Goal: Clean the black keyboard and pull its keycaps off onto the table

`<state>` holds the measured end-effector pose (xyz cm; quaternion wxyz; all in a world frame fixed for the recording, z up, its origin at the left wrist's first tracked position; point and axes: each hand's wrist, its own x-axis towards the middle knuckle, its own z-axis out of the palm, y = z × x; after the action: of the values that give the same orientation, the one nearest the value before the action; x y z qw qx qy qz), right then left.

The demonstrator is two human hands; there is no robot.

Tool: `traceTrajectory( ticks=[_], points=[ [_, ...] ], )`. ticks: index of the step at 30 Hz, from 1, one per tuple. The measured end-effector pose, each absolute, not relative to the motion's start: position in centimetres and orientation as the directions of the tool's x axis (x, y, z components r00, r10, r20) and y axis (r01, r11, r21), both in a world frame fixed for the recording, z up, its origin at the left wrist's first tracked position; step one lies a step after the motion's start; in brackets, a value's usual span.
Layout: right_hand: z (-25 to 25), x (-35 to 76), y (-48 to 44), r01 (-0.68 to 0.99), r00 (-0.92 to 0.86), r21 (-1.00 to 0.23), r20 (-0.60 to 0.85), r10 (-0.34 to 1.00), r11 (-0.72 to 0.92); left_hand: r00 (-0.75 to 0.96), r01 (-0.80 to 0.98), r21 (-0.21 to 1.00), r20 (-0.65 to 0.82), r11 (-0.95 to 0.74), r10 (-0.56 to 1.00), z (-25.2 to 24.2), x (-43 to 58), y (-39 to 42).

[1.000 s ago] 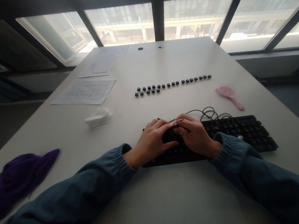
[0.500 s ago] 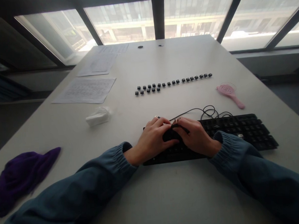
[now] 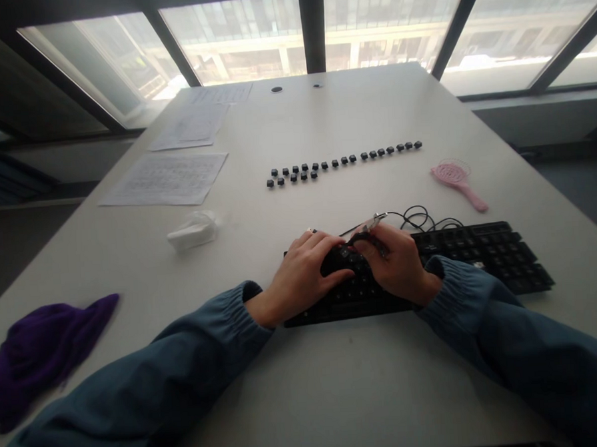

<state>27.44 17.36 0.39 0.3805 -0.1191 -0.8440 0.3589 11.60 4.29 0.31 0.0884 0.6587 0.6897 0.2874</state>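
Observation:
A black keyboard (image 3: pixel 460 248) lies on the table, with pale spots among its keys. Over its left part rests my left hand (image 3: pixel 305 270), its fingers stretched across the upper keys and its thumb apart and lower down. Beside it my right hand (image 3: pixel 393 262) is closed on a small keycap puller (image 3: pixel 362 236) with a black body and silver wire ends. The puller's black end points left, close to my left fingertips. Whether a keycap sits between the two hands is hidden.
Several black keycaps (image 3: pixel 335 163) stand in two rows beyond the keyboard. A cable (image 3: pixel 418 214) loops behind it, and a pink hairbrush (image 3: pixel 459 183) lies to the right. At left are paper sheets (image 3: pixel 166 180), a white packet (image 3: pixel 193 232) and purple cloth (image 3: pixel 49 350).
My right hand has turned, and the puller's silver wire ends now show above its fingers. My left hand stays nearly in place. The whole view has shifted slightly.

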Motion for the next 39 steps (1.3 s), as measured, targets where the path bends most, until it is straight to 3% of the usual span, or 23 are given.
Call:
traceTrajectory(
  ticks=[11,17,21,27,32,36,39],
  points=[
    [-0.2,27.4,17.2,-0.062,-0.684,-0.636,0.588,0.432,0.769,-0.161,0.822,0.567,0.318,-0.051,0.934,0.9,11.3,4.5],
    [-0.2,27.3,17.0,-0.155,-0.686,-0.634,0.621,0.379,0.758,-0.187,0.834,0.551,0.294,-0.007,0.937,1.0,11.3,4.7],
    [-0.2,27.2,17.0,-0.034,-0.649,-0.669,0.579,0.493,0.742,-0.149,0.825,0.561,0.333,-0.068,0.931,1.0,11.5,4.5],
    [-0.1,26.8,17.3,0.042,-0.605,-0.852,0.394,0.692,0.521,-0.110,0.856,0.503,0.409,-0.123,0.906,0.9,11.7,4.3],
    [-0.3,26.6,17.5,-0.006,-0.611,-0.922,0.310,0.728,0.388,-0.096,0.876,0.464,0.435,-0.131,0.895,1.3,11.4,4.2],
    [-0.3,26.5,17.4,-0.046,-0.624,-0.941,0.288,0.726,0.334,-0.202,0.854,0.518,0.418,-0.050,0.886,2.4,8.8,5.2],
    [-0.2,26.5,17.4,-0.054,-0.630,-0.943,0.287,0.722,0.328,-0.292,0.873,0.486,0.435,0.051,0.851,2.9,5.5,7.5]
  ],
)
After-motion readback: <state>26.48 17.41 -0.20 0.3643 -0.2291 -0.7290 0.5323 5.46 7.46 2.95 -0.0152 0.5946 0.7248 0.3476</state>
